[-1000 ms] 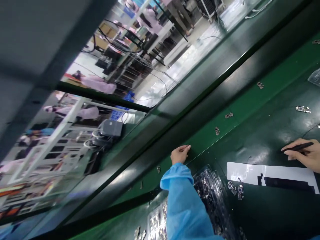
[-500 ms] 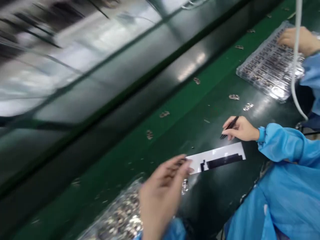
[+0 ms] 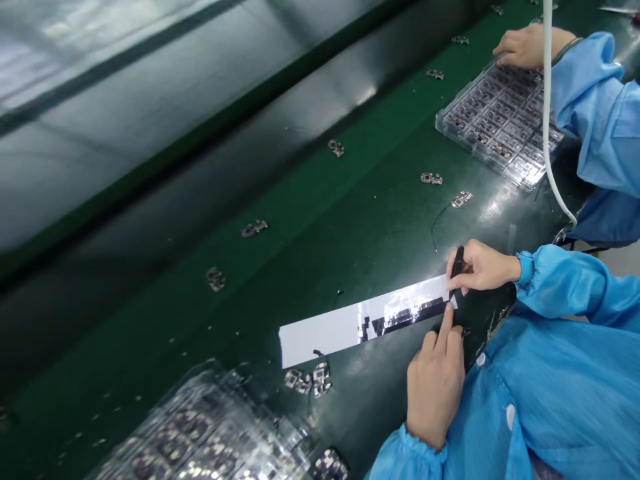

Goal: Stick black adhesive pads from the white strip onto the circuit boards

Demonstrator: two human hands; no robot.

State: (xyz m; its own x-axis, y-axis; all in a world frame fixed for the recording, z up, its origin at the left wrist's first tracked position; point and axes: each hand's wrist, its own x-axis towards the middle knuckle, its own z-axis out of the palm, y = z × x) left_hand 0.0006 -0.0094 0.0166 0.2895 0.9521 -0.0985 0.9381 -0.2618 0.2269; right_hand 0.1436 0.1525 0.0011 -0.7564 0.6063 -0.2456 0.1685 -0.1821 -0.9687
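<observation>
A white strip (image 3: 320, 332) with black tape pieces (image 3: 410, 318) stuck along part of it lies on the green table. My right hand (image 3: 477, 265) is closed around black tweezers (image 3: 457, 263), their tip down at the strip's right end. Beside that tip, the outstretched index finger of my left hand (image 3: 436, 380) touches the end of the black pieces; its other fingers are bent and appear to hold nothing. Two small circuit boards (image 3: 321, 379) with thin wires lie by the strip's left end.
Clear plastic trays (image 3: 215, 427) with small boards are at lower left. A co-worker's hand (image 3: 535, 47) rests at another compartment tray (image 3: 490, 123), upper right. A white cable (image 3: 548, 120) hangs before it. Loose boards (image 3: 255, 228) dot the table along a metal rail (image 3: 320, 127).
My left hand has come down from in front of the strip's left part to its right end. My right hand has brought the tweezers onto the strip. The view has shifted and sharpened.
</observation>
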